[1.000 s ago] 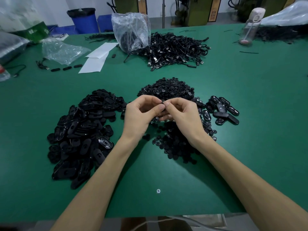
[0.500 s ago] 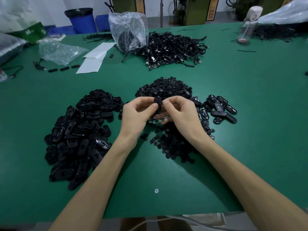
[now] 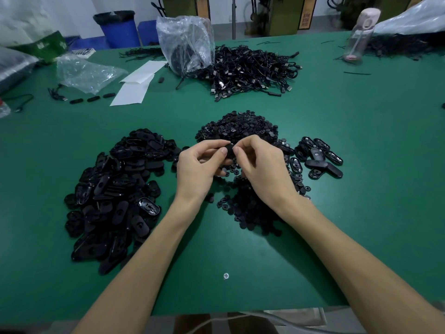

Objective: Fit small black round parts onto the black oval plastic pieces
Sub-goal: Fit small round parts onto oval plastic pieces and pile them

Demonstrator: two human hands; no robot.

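Note:
Both hands meet above the middle of the green table (image 3: 361, 145). My left hand (image 3: 201, 168) and my right hand (image 3: 261, 166) pinch one black oval piece (image 3: 230, 150) between their fingertips; whether a round part sits on it is hidden by the fingers. A big heap of black oval pieces (image 3: 115, 196) lies to the left. A heap of small black round parts (image 3: 238, 128) spreads behind and under my hands. A small group of oval pieces (image 3: 317, 157) lies to the right.
A pile of black cables (image 3: 250, 71) with a clear plastic bag (image 3: 185, 42) lies at the back centre. White paper sheets (image 3: 137, 85) and another plastic bag (image 3: 84, 73) lie back left. A water bottle (image 3: 360, 34) stands back right. A screw head (image 3: 225, 276) sits near the front edge.
The hands stayed together over the round parts, turning the oval piece between the fingertips so that more of it now shows between the two thumbs.

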